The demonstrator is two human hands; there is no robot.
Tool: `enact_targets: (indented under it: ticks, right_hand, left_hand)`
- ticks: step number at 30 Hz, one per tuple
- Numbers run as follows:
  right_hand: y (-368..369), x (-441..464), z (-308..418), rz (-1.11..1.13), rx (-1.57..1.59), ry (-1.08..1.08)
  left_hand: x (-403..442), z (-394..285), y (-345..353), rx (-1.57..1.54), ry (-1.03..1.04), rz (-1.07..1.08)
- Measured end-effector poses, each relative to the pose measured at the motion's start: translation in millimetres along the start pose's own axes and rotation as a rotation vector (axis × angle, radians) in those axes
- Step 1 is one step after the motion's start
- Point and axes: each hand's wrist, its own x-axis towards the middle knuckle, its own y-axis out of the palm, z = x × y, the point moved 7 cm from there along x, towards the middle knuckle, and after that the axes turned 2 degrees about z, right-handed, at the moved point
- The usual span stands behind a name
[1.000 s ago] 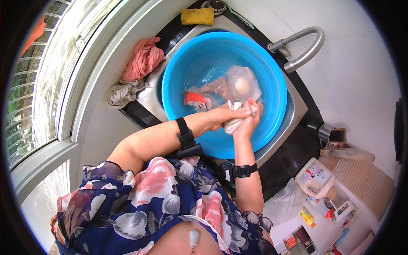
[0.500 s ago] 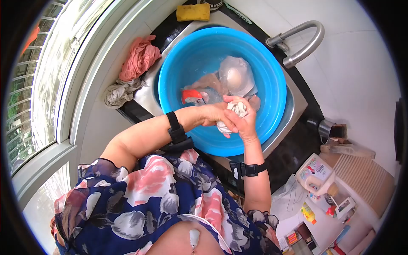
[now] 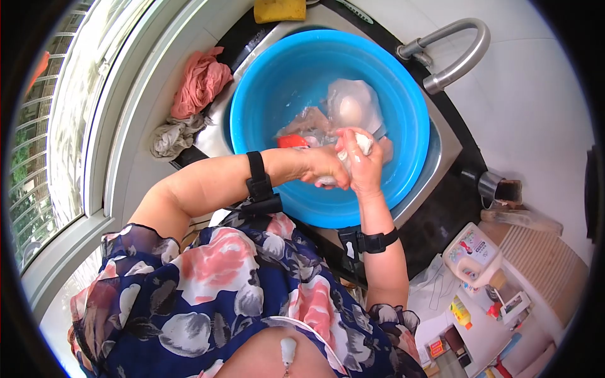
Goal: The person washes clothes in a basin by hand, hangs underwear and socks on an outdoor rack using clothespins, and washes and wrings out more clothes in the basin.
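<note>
A bunched white cloth [image 3: 363,143] is squeezed between my two hands, mostly hidden by the fingers. My left hand [image 3: 326,165] is closed around its lower end, and my right hand [image 3: 365,165] wraps the upper end. Both are held over the near part of a big blue basin [image 3: 252,75]. In the basin's water lie a see-through plastic bag or wrap with a pale round thing [image 3: 350,110] showing, a red piece [image 3: 292,141] and a brownish-pink piece [image 3: 310,120] whose kinds I cannot make out.
The basin sits in a steel sink [image 3: 444,148] with a curved faucet [image 3: 463,60] at its right. A pink cloth [image 3: 200,82] and a greyish cloth [image 3: 173,138] lie left of it. Behind is a yellow sponge [image 3: 279,10]; a white jug [image 3: 471,252] stands at lower right.
My hands have closed tighter around the white cloth, and less of it shows. The view has shifted slightly.
</note>
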Motion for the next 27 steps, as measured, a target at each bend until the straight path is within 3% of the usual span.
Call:
enact_targets:
  ticks: [13,20,22,26,27]
  right_hand:
    - [2.2,14.5,-16.8,-0.014,-0.057,0.18]
    - [-11.2,9.3,-40.9,-0.008,-0.026,0.287]
    - [-12.7,6.4,-48.2,-0.014,-0.012,0.296]
    - [-30.0,-16.8,-73.9,-0.061,-0.043,0.326]
    - [-30.7,-20.4,-69.3,-0.019,-0.098,0.273]
  left_hand:
    - [13.0,10.0,-13.4,0.251,-0.094,-0.34]
    - [30.9,29.8,-5.7,0.293,-0.104,-0.309]
    - [36.8,44.0,-7.1,0.25,-0.213,-0.308]
    - [30.5,49.7,-20.8,0.34,-0.144,-0.231]
    - [24.8,45.1,-26.5,0.642,-0.276,-0.092]
